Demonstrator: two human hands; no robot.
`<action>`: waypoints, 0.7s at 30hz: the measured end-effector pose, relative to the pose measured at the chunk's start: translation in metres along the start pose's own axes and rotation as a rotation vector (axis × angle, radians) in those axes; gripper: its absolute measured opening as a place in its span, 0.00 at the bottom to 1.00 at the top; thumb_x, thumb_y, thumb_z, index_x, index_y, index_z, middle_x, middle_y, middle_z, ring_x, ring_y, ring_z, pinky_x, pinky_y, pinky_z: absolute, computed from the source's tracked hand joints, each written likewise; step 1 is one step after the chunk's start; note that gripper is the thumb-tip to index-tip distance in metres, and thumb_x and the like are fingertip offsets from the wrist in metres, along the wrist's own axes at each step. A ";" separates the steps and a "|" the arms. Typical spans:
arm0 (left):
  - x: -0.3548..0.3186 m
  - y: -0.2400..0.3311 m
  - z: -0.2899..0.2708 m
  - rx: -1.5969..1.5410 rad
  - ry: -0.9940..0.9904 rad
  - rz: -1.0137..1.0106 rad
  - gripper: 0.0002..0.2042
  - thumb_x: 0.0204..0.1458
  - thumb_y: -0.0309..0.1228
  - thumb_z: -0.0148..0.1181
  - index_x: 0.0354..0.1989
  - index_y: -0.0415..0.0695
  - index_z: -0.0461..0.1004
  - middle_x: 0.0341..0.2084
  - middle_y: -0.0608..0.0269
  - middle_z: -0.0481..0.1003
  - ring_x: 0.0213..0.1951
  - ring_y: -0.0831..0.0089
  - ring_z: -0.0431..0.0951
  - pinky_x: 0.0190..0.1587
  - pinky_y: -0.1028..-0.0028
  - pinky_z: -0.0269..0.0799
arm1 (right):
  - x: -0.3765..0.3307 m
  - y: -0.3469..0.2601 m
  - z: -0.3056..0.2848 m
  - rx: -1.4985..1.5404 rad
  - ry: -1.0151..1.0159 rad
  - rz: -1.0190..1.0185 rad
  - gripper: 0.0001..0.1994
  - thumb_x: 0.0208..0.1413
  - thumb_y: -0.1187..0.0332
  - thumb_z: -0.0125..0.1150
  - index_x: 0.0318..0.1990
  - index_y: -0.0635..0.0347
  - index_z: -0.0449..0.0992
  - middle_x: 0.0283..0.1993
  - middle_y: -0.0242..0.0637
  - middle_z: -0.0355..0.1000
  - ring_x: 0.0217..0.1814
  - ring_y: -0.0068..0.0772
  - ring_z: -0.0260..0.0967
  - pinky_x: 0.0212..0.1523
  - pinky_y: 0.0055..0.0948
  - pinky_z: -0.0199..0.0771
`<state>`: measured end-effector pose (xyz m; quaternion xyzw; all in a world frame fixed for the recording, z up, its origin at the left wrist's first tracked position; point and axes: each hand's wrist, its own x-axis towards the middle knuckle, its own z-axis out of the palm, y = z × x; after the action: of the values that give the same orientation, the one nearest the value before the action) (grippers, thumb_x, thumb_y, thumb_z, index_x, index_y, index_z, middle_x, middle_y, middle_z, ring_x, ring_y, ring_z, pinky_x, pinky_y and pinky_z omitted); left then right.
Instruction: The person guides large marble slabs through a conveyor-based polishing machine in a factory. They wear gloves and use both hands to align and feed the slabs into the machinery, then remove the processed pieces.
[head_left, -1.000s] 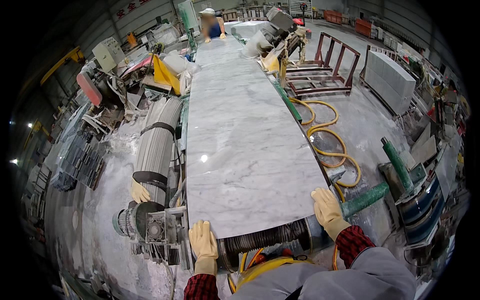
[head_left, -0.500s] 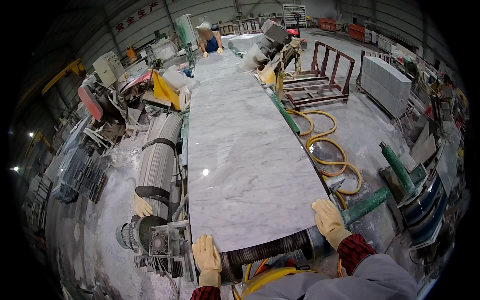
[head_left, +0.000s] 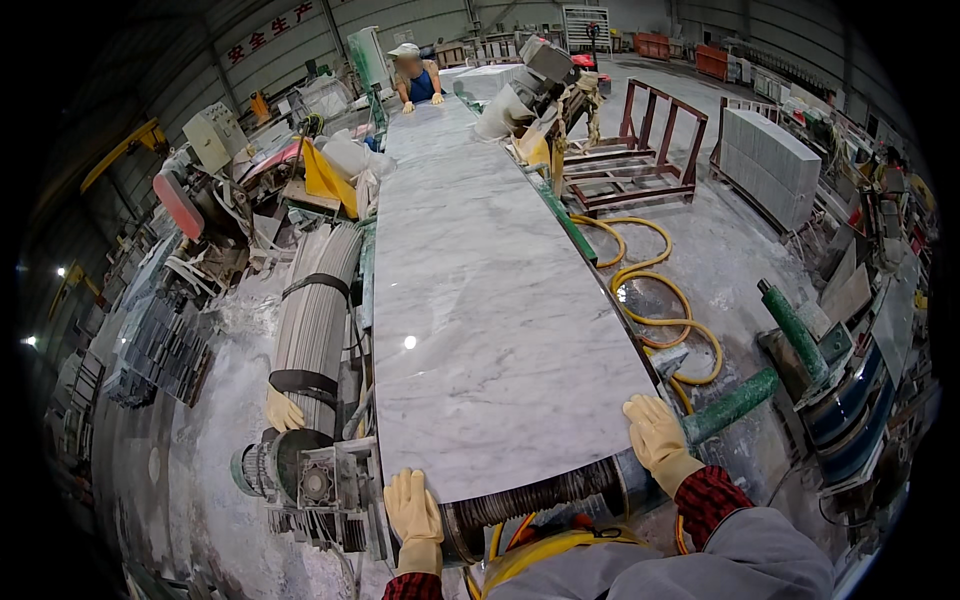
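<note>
A long white marble slab (head_left: 490,300) with grey veins and a glossy top stretches away from me on a roller bed. My left hand (head_left: 412,508), in a cream rubber glove, lies on its near left corner, fingers straight and side by side. At the near right corner my right hand (head_left: 655,432), gloved alike, rests with its fingers over the edge; its thumb side is hard to make out. Both hands look open. Below the slab's near edge shows a dark ribbed roller (head_left: 540,500). At the far end a person (head_left: 416,80) has both gloved hands on the slab.
Left of the slab stand a motor (head_left: 265,470), a pleated grey cover (head_left: 318,300) and a spare glove (head_left: 284,410). To the right are a green bar (head_left: 735,405), yellow hoses (head_left: 690,330) on the floor, a red-brown rack (head_left: 640,150) and stacked pale slabs (head_left: 765,165).
Almost nothing differs. The view has shifted slightly, and the far person's head is raised a little. My hands stay on the slab's corners.
</note>
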<state>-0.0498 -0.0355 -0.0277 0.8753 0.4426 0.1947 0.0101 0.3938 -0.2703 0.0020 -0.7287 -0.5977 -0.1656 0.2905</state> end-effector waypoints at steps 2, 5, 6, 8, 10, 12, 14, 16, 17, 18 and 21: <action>0.000 0.001 -0.001 0.001 0.002 -0.004 0.23 0.65 0.30 0.57 0.69 0.45 0.71 0.69 0.45 0.71 0.70 0.41 0.67 0.76 0.44 0.55 | -0.001 0.000 0.000 0.001 0.008 -0.003 0.21 0.55 0.77 0.65 0.57 0.59 0.78 0.59 0.50 0.77 0.63 0.58 0.73 0.67 0.53 0.72; 0.001 0.003 -0.004 -0.002 -0.001 -0.004 0.22 0.64 0.29 0.57 0.68 0.44 0.71 0.68 0.45 0.71 0.70 0.41 0.67 0.75 0.44 0.55 | -0.002 0.000 0.000 -0.002 0.012 -0.002 0.21 0.54 0.77 0.65 0.57 0.59 0.78 0.59 0.50 0.77 0.63 0.58 0.73 0.67 0.54 0.72; 0.001 0.004 -0.006 -0.004 -0.001 -0.002 0.22 0.64 0.29 0.57 0.68 0.44 0.71 0.68 0.46 0.71 0.69 0.41 0.68 0.75 0.44 0.56 | -0.002 -0.001 -0.001 -0.001 0.011 0.003 0.21 0.54 0.77 0.65 0.57 0.59 0.78 0.59 0.49 0.77 0.63 0.58 0.73 0.67 0.54 0.72; 0.000 0.004 -0.006 -0.011 0.021 0.019 0.22 0.64 0.29 0.57 0.67 0.43 0.71 0.67 0.45 0.71 0.69 0.41 0.68 0.74 0.44 0.56 | -0.002 -0.003 -0.002 0.000 0.007 0.009 0.21 0.54 0.77 0.65 0.57 0.59 0.78 0.59 0.49 0.77 0.63 0.58 0.74 0.67 0.54 0.72; 0.000 0.005 -0.008 -0.015 0.028 0.031 0.22 0.63 0.29 0.57 0.66 0.42 0.71 0.67 0.45 0.72 0.68 0.41 0.68 0.73 0.44 0.57 | -0.001 -0.004 -0.004 0.002 0.000 0.014 0.21 0.53 0.77 0.65 0.57 0.59 0.79 0.59 0.49 0.77 0.63 0.58 0.74 0.67 0.54 0.72; 0.001 0.006 -0.010 -0.018 0.021 0.034 0.22 0.63 0.28 0.58 0.66 0.42 0.72 0.66 0.45 0.72 0.67 0.41 0.68 0.73 0.45 0.57 | -0.003 -0.003 -0.003 0.015 0.007 0.012 0.21 0.53 0.77 0.65 0.57 0.59 0.78 0.59 0.49 0.77 0.63 0.58 0.74 0.67 0.54 0.72; 0.000 0.007 -0.011 0.002 0.029 0.040 0.22 0.62 0.28 0.58 0.65 0.42 0.72 0.66 0.44 0.72 0.67 0.41 0.68 0.72 0.45 0.58 | -0.004 -0.003 -0.003 0.011 0.010 0.014 0.21 0.53 0.77 0.65 0.57 0.58 0.78 0.59 0.48 0.77 0.63 0.58 0.73 0.67 0.54 0.72; 0.000 0.010 -0.015 0.000 0.021 0.037 0.21 0.62 0.28 0.58 0.65 0.42 0.72 0.65 0.44 0.72 0.66 0.41 0.68 0.71 0.45 0.58 | -0.006 -0.005 -0.004 -0.011 0.008 0.021 0.22 0.53 0.77 0.65 0.57 0.58 0.78 0.59 0.48 0.77 0.63 0.57 0.73 0.68 0.54 0.72; 0.002 0.012 -0.017 -0.011 0.008 0.031 0.21 0.62 0.28 0.58 0.64 0.42 0.72 0.65 0.44 0.72 0.66 0.41 0.68 0.71 0.45 0.59 | -0.007 -0.004 -0.004 -0.011 0.007 0.020 0.22 0.53 0.76 0.65 0.58 0.58 0.78 0.59 0.48 0.77 0.64 0.57 0.73 0.68 0.54 0.72; 0.003 0.013 -0.020 -0.022 -0.004 0.023 0.21 0.62 0.28 0.58 0.64 0.42 0.72 0.65 0.44 0.72 0.66 0.41 0.68 0.70 0.45 0.59 | -0.007 -0.004 -0.004 -0.011 0.006 0.019 0.22 0.54 0.76 0.65 0.58 0.58 0.78 0.60 0.48 0.77 0.64 0.57 0.73 0.68 0.54 0.71; -0.002 0.009 -0.012 0.018 0.058 0.047 0.20 0.62 0.28 0.57 0.63 0.42 0.72 0.65 0.45 0.72 0.65 0.41 0.68 0.70 0.46 0.59 | -0.010 -0.003 -0.002 -0.010 -0.003 0.023 0.21 0.54 0.76 0.65 0.58 0.58 0.78 0.60 0.48 0.77 0.64 0.57 0.73 0.68 0.54 0.71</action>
<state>-0.0482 -0.0445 -0.0159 0.8794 0.4239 0.2161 -0.0150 0.3890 -0.2792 -0.0013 -0.7372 -0.5890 -0.1642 0.2875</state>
